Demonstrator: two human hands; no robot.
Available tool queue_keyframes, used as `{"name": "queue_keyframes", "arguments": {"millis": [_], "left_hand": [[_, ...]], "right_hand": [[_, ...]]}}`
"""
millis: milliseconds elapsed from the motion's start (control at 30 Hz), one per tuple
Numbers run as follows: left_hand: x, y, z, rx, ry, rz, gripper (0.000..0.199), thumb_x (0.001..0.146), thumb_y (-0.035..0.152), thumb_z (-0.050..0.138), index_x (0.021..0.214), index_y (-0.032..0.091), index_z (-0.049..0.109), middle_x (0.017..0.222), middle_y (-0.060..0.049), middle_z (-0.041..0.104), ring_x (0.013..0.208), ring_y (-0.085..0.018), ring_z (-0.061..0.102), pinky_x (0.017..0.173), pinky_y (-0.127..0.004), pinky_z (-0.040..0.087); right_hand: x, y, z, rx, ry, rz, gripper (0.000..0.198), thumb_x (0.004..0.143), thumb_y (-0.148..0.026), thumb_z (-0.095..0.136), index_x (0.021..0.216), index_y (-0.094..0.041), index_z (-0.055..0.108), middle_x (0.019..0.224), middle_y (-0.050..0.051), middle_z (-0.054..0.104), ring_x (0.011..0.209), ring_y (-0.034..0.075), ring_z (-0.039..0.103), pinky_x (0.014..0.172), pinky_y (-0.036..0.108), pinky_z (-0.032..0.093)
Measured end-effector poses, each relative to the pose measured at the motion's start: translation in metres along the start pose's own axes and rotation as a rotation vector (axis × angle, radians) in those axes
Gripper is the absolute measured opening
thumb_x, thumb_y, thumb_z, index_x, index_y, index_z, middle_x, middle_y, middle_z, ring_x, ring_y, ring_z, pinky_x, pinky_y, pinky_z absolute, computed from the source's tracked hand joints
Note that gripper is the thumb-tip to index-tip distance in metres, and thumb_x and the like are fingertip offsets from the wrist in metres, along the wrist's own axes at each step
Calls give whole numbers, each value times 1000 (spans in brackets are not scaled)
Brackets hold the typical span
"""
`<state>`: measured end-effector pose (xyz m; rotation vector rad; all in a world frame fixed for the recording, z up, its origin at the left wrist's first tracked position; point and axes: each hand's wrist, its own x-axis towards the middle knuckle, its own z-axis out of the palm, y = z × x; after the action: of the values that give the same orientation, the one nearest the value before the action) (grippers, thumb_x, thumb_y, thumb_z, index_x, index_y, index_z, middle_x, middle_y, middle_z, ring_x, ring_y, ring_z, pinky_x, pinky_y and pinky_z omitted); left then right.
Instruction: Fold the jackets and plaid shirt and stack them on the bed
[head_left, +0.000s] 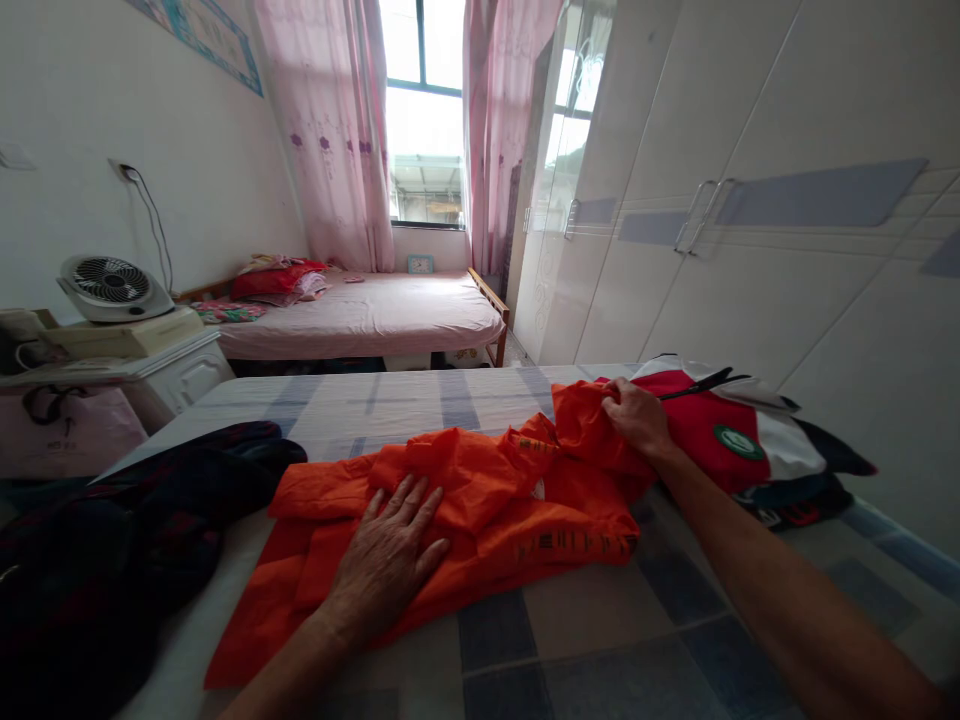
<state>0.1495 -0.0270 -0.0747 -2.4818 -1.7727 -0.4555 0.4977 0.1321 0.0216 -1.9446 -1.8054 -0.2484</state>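
Observation:
An orange garment (pixel 472 480) with dark printed marks lies partly folded across the bed in front of me; its exact kind I cannot tell. My left hand (pixel 394 545) rests flat on its left part, fingers stretched out. My right hand (pixel 634 415) pinches the garment's far right end, lifting a bunched bit of orange cloth. Just beyond that hand lies a pile of folded clothes (pixel 697 425), red and white on top with a round green badge. A dark, thin, forked thing sticks out over the pile near my right hand.
Dark clothing (pixel 150 540) is heaped at the left of the checked bedsheet (pixel 570 640). Behind it, a fan (pixel 112 285) stands on a white cabinet (pixel 187 370), above a pink bag (pixel 71 435). A second bed (pixel 390 310) is by the window; a white wardrobe (pixel 750 130) lines the right.

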Motion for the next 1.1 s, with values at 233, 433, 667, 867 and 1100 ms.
{"name": "queue_keyframes", "arguments": {"millis": [233,433,667,867,1100], "left_hand": [[0,2,-1,-1,-6,-4,58,90,48,43,140,20,43,148,-12,38,138,-33,31,110,-57,25],[0,1,0,-16,7,-6,57,90,46,44,140,20,43,147,-12,40,138,-32,31,110,-55,25],[0,0,3,-31,38,1,55,90,45,45,140,22,43,146,-12,42,138,-31,32,109,-55,24],[0,-1,-14,-124,7,-31,46,89,39,48,132,23,53,142,-11,48,136,-29,37,110,-52,26],[-7,-8,-40,-136,92,-77,42,91,37,45,125,18,59,139,-13,52,134,-27,40,111,-46,30]], "right_hand": [[-64,-16,-63,524,331,-322,19,80,-25,49,94,-21,60,99,8,64,95,23,59,89,39,45],[-118,-33,-47,457,-302,-585,45,86,-37,51,130,-27,54,142,6,46,133,26,38,110,44,30],[-136,-54,24,305,-454,-596,51,88,-45,49,134,-24,52,145,9,43,137,29,33,112,49,22],[-118,-39,-17,509,-337,-529,37,93,-39,38,109,-25,68,116,4,67,112,21,58,100,33,40],[-84,34,9,526,-268,77,30,80,-46,53,79,-21,69,88,12,72,93,27,65,82,36,48]]}}
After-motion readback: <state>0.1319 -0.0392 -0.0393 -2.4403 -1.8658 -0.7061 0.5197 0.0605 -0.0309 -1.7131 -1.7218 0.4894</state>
